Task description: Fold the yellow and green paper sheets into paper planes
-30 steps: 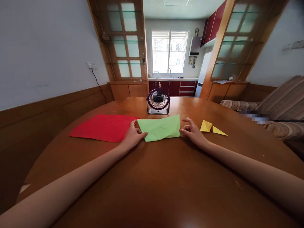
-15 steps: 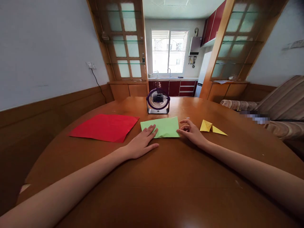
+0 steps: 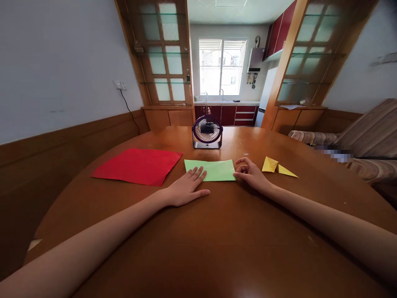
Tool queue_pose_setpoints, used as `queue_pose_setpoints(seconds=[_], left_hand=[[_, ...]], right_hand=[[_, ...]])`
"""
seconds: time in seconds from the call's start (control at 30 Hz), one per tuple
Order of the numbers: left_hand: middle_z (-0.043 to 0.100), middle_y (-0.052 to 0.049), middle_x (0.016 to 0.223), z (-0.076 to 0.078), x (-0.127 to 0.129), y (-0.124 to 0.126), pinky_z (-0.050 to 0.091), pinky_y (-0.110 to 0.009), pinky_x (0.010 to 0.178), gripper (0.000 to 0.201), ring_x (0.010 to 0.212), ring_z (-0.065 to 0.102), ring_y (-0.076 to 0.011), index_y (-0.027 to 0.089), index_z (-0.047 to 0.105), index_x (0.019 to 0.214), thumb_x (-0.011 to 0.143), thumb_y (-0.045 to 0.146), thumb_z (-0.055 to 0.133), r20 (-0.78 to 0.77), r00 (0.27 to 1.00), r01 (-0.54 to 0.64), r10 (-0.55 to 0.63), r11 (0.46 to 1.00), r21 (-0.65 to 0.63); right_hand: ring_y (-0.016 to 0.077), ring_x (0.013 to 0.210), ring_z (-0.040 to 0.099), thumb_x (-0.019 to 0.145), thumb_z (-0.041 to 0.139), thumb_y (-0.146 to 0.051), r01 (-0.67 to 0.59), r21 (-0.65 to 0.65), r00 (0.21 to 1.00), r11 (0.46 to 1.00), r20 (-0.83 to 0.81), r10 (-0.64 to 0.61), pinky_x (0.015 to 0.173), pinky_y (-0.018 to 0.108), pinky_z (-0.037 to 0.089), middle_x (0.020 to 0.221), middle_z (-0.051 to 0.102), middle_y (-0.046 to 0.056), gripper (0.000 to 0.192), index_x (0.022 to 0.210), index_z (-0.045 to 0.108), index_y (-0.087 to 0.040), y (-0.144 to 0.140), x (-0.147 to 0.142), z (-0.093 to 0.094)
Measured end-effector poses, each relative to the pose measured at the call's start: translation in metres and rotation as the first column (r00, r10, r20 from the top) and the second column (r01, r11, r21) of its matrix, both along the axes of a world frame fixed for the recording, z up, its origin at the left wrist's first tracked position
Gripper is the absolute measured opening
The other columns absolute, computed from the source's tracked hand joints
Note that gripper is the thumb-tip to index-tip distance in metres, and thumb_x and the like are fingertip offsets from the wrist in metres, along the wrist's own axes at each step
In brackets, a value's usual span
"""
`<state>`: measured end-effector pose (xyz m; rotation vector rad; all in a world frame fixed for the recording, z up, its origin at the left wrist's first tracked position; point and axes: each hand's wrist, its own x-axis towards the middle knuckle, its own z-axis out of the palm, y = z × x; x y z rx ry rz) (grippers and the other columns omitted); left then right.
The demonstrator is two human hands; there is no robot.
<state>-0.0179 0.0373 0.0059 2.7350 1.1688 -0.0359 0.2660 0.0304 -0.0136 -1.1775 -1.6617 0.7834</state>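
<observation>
A light green sheet of paper (image 3: 218,170), folded into a long rectangle, lies on the table in front of me. My left hand (image 3: 187,188) rests flat on its left part, fingers spread and the thumb stretched out over the wood. At the sheet's lower right corner, my right hand (image 3: 248,171) has its thumb and a bent finger closed on the edge, while the index finger arches above. Just right of that hand sits a folded yellow paper piece (image 3: 271,164) with a pointed tail. To the left is a flat red sheet of paper (image 3: 139,166).
A small dark purple fan (image 3: 207,131) stands upright beyond the green paper. The brown wooden table (image 3: 198,244) has a curved edge. A striped sofa (image 3: 369,136) is at the right, and a power cord (image 3: 129,107) hangs from the left wall.
The green paper's far edge has dropped, so the sheet looks flatter and narrower. My left hand still presses it, and my right hand stays at the right corner.
</observation>
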Motion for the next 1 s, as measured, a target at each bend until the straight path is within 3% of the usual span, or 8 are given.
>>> queue_pose_setpoints(seconds=[0.1,0.17,0.23,0.3,0.4,0.67,0.8,1.0], left_hand=[[-0.008,-0.006,0.159,0.002,-0.001,-0.003,0.006,-0.047,0.119,0.080,0.147,-0.006,-0.0315,0.028,0.011,0.154,0.090,0.074,0.023,0.003,1.000,0.020,-0.020,1.000,-0.011],[-0.008,-0.003,0.159,0.004,-0.002,-0.006,0.007,-0.050,0.118,0.075,0.146,-0.005,-0.0336,0.034,0.015,0.152,0.090,0.074,0.025,0.008,0.999,0.033,-0.033,0.999,-0.014],[-0.006,-0.002,0.159,0.005,-0.003,-0.009,0.006,-0.052,0.118,0.073,0.146,-0.004,-0.0347,0.036,0.018,0.152,0.090,0.074,0.025,0.006,0.999,0.047,-0.047,0.999,-0.010],[-0.003,-0.003,0.160,0.006,-0.002,-0.013,0.005,-0.051,0.118,0.073,0.146,-0.004,-0.0341,0.035,0.019,0.152,0.090,0.074,0.024,0.000,0.998,0.057,-0.057,0.998,-0.004],[0.002,-0.004,0.160,0.005,0.000,-0.016,0.006,-0.048,0.118,0.074,0.147,-0.001,-0.0311,0.032,0.017,0.153,0.091,0.073,0.021,0.012,0.998,0.056,-0.056,0.998,0.006],[0.013,-0.011,0.158,-0.009,0.005,0.001,0.011,-0.039,0.119,0.085,0.148,0.010,-0.0249,0.012,0.024,0.152,0.092,0.071,0.011,0.118,0.984,-0.138,0.132,0.989,0.048],[0.016,-0.018,0.157,-0.012,0.001,0.019,0.014,-0.040,0.119,0.092,0.147,0.013,-0.0273,0.001,0.024,0.150,0.091,0.071,0.011,0.113,0.965,-0.248,0.238,0.965,0.085],[0.019,-0.023,0.155,-0.015,-0.004,0.039,0.016,-0.041,0.118,0.093,0.146,0.017,-0.0299,-0.004,0.025,0.147,0.091,0.069,0.011,0.098,0.940,-0.337,0.326,0.933,0.129]], right_hand=[[0.0188,0.072,0.058,0.081,0.057,-0.027,0.057,0.277,0.958,0.959,0.256,-0.131,0.069,0.036,0.047,0.080,0.062,0.003,0.016,0.095,0.056,-0.019,-0.007,-0.002,0.003],[0.0233,0.092,0.060,0.086,0.053,-0.024,-0.031,0.465,0.905,0.885,0.389,-0.173,0.085,0.044,0.046,0.097,0.064,0.008,0.013,0.094,0.062,-0.019,-0.014,-0.004,0.006],[0.0255,0.105,0.058,0.089,0.051,-0.021,-0.199,0.528,0.842,0.825,0.523,-0.131,0.094,0.048,0.043,0.111,0.064,0.010,0.018,0.100,0.065,-0.020,-0.020,-0.008,0.009],[0.0252,0.108,0.058,0.092,0.049,-0.020,-0.325,0.511,0.782,0.796,0.618,-0.077,0.096,0.047,0.044,0.116,0.064,0.011,0.023,0.107,0.066,-0.020,-0.024,-0.011,0.010],[0.0229,0.102,0.062,0.094,0.048,-0.021,-0.403,0.438,0.730,0.804,0.683,-0.006,0.092,0.042,0.049,0.112,0.067,0.011,0.025,0.109,0.068,-0.019,-0.025,-0.014,0.010],[0.0219,0.096,0.064,0.095,0.047,-0.021,-0.419,0.386,0.705,0.822,0.708,0.027,0.088,0.040,0.053,0.108,0.069,0.010,0.028,0.108,0.071,-0.017,-0.023,-0.013,0.010],[0.0222,0.096,0.064,0.094,0.047,-0.021,-0.421,0.388,0.708,0.820,0.705,0.030,0.087,0.040,0.053,0.108,0.069,0.011,0.028,0.109,0.071,-0.018,-0.024,-0.013,0.010],[0.0227,0.097,0.065,0.094,0.048,-0.021,-0.418,0.380,0.718,0.825,0.695,0.044,0.087,0.042,0.053,0.109,0.069,0.010,0.028,0.108,0.071,-0.020,-0.024,-0.014,0.010]])
